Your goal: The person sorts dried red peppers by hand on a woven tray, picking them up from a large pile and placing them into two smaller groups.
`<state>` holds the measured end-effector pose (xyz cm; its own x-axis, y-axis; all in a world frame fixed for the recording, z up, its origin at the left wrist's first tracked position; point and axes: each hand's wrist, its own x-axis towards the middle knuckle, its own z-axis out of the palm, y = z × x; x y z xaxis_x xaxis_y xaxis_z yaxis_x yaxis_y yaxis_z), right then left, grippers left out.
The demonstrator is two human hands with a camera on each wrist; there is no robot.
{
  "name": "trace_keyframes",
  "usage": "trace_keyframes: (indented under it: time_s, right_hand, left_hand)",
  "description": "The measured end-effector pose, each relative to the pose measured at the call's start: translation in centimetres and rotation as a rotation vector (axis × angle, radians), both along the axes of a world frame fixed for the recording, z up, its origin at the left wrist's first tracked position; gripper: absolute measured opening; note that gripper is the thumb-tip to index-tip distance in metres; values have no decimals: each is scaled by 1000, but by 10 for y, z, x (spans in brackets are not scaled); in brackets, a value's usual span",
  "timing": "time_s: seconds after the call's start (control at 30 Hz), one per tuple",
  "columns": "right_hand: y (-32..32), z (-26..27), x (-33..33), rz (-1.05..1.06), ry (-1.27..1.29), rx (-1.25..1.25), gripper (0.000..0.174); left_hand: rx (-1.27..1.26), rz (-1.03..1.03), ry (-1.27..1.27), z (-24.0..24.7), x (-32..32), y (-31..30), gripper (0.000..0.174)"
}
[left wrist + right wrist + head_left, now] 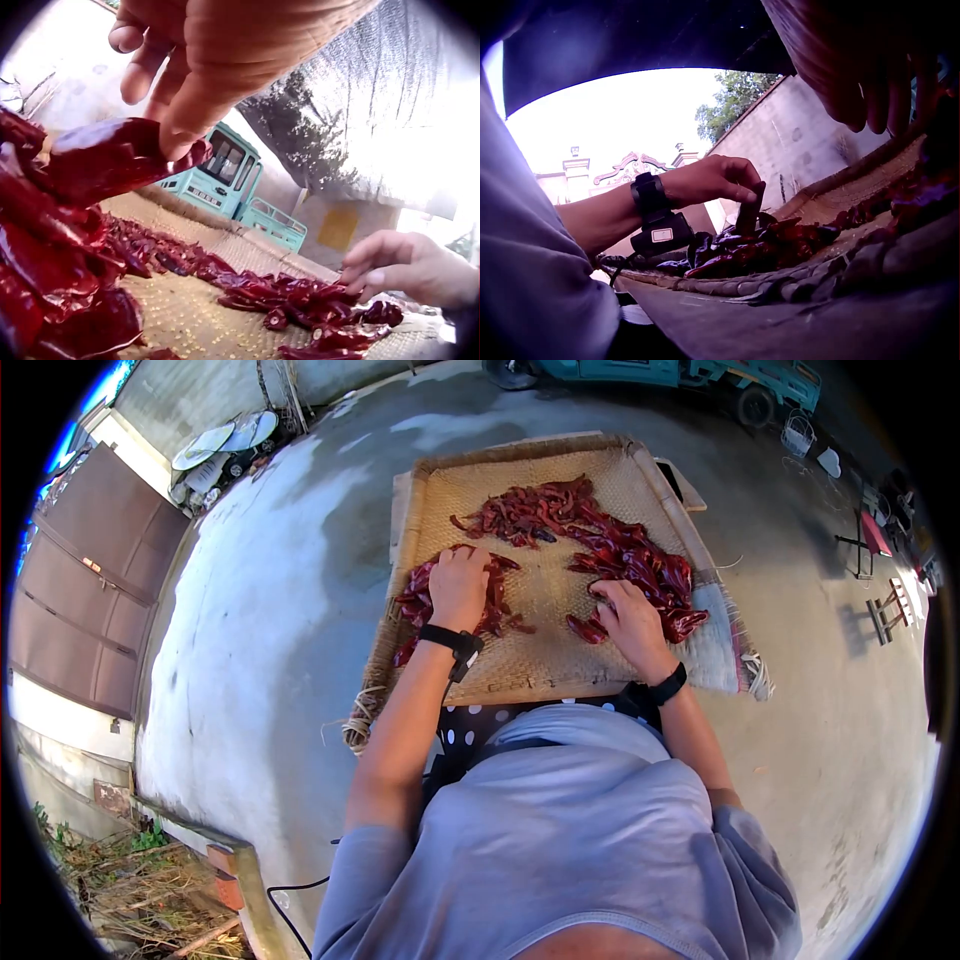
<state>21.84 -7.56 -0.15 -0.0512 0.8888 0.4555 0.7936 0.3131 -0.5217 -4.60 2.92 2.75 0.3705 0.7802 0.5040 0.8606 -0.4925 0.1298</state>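
My left hand (460,588) pinches a glossy dark red dried chili pepper (105,161) between thumb and fingers, over the left pile of peppers (498,600). In the right wrist view that pepper (748,214) stands nearly upright in the fingertips. My right hand (632,618) hovers by the near edge of the right pile (660,575), its fingers loosely bent and hanging down, with nothing seen between them in the right wrist view. A third heap of thinner, shrivelled peppers (530,510) lies toward the far side. All lie on a woven tray (545,660).
Pale seeds (187,315) are scattered over the weave. The tray has a raised bound rim (520,455). A teal three-wheeled truck (640,370) stands beyond it on the concrete. A small stool (890,610) is off to the right, a brown metal gate (95,580) to the left.
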Motion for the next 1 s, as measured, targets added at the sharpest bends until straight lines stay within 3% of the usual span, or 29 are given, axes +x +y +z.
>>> trace_keyframes:
  time_s: [0.03, 0.13, 0.17, 0.27, 0.3, 0.43, 0.57, 0.63, 0.77, 0.87, 1.0]
  right_hand:
    - [0, -1, 0, 1, 2, 5, 28]
    - [0, 2, -7, 26, 84, -66, 29]
    - [-1, 3, -10, 54, 118, -91, 29]
    - [-2, 6, -21, 117, 229, -155, 31]
    - [-2, 5, -25, 130, 271, -174, 31]
    - [-3, 3, -26, 103, 309, -131, 32]
    - [0, 3, -26, 99, 183, -1, 26]
    - [2, 0, -25, 155, 258, -66, 25]
    - [6, 10, -14, 118, 161, -71, 23]
    - [21, 6, 3, -40, -115, 69, 22]
    - [30, -3, 13, -205, -240, 67, 21]
  left_hand:
    - [59, -48, -85, 1, 0, -1, 22]
    - [-220, -140, -555, 1, 11, -7, 16]
    - [-287, -193, -584, 1, 15, -11, 18]
    - [-835, -258, -965, -11, 30, -15, 24]
    - [-891, -347, -925, -13, 33, -16, 28]
    - [-1130, -311, -936, -20, 40, -28, 22]
    - [-1121, -375, -918, -31, 40, -30, 16]
    - [-995, -378, -790, -32, 40, -30, 17]
    - [-371, -513, -451, -69, 24, 2, 15]
    - [-382, -56, -232, -34, 5, -12, 20]
    - [-341, 159, -31, -41, -19, -7, 19]
